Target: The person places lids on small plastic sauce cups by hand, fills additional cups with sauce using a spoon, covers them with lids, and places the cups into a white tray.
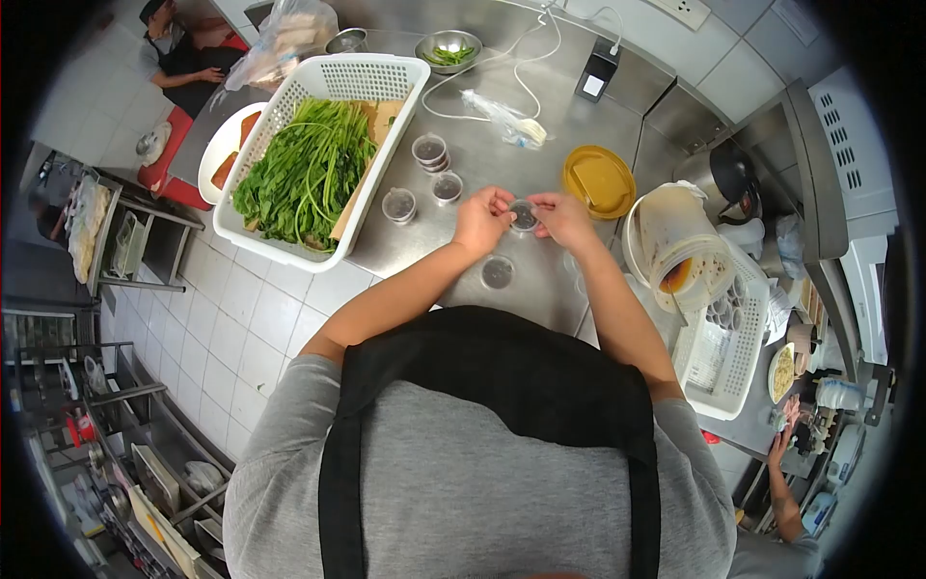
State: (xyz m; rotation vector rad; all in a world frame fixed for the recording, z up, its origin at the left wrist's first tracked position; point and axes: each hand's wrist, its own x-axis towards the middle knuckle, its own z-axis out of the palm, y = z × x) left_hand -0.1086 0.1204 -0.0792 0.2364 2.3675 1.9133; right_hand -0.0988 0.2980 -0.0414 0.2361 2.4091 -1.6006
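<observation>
Between my two hands is a small clear cup (pixel 524 216) with dark contents. My left hand (pixel 484 220) pinches its left rim, and my right hand (pixel 566 220) has its fingers on the right rim. Nearer my body another small cup (pixel 498 272) of dark contents stands on the steel counter (pixel 434 253). Left of my left hand are a stack of small cups (pixel 430 151), a single cup (pixel 447 187) and one more cup (pixel 398 205). A yellow round lid (pixel 599 181) lies just beyond my right hand.
A white basket (pixel 420 77) of leafy greens (pixel 304 179) stands at the left. At the right are a tub with brown liquid (pixel 680 270) and a white basket (pixel 719 386). Behind are a metal bowl (pixel 449 50) and white cable (pixel 521 72). People work at upper left and lower right.
</observation>
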